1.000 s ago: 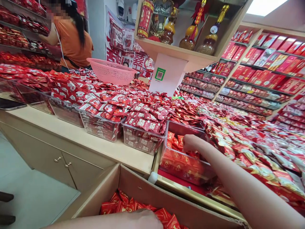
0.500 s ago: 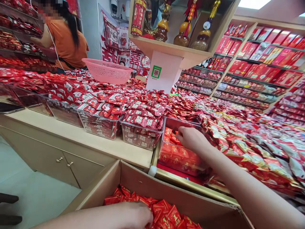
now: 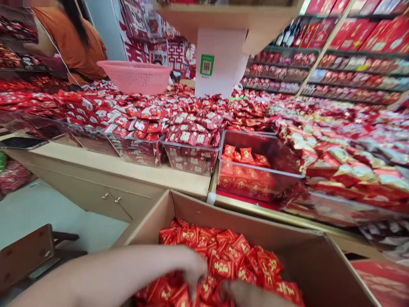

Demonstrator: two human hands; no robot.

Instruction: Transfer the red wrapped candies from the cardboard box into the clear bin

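Small red packets with gold lettering (image 3: 223, 268) lie heaped in an open cardboard box (image 3: 204, 212). My left hand (image 3: 193, 266) reaches in from the left, its fingers bent down among the packets and blurred. From the bottom edge my right hand (image 3: 247, 294) points left into the same heap, close to my left hand; its fingertips are blurred and partly hidden. Whether either hand grips a packet does not show. Beyond the box, a clear plastic bin (image 3: 262, 168) holds similar red packets, mostly on its left side.
Full clear bins of wrapped packets (image 3: 191, 149) line the counter (image 3: 179, 179). A pink basket (image 3: 137, 76) sits on the packets behind. An overhanging shelf stands on a white post with a QR sign (image 3: 207, 65). A person in orange (image 3: 67, 40) is at far left. A dark stool (image 3: 28, 256) stands lower left.
My right hand has moved from the clear bin down into the cardboard box beside my left hand. The view has tilted down, showing more of the box.
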